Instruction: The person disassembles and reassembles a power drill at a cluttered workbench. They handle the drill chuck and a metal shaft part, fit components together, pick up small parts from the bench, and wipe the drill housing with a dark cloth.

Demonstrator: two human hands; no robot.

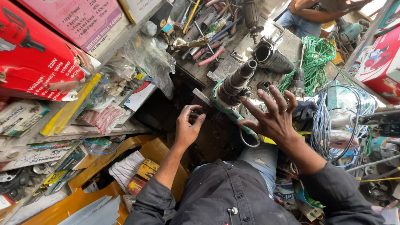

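Two hands were seen over a crowded counter (233, 62), viewed from above. The left hand (188, 127) was curled, its fingertips (199, 113) drawn together around a small dark part that could barely be made out against the dark gap below; what exactly was pinched could not be told. The right hand (273, 118) was held open with the fingers (278, 96) spread wide, a ring being worn on one of them, and nothing was gripped by it. It was poised just beside a power tool (233, 89), whose green body and dark ribbed metal nose were laid tilted across the counter edge, between the two hands and nearer to the right one. A grey cord loop (249, 141) was seen hanging under the right hand.

Further up the counter, a black ribbed cylinder (273, 58) was lying near the tool's nose, and a jumble of pliers and screwdrivers (208, 37) was piled behind it. A bundle of green wire (318, 58) was heaped to the right, with blue and white wires (327, 125) tangled below it. Red and pink cartons (37, 54) were stacked on shelves at the left, beside clear plastic bags (148, 58). Yellow boxes (146, 154) were stored lower down. Another person's arms (316, 12) were visible at the top edge, well apart from the hands.
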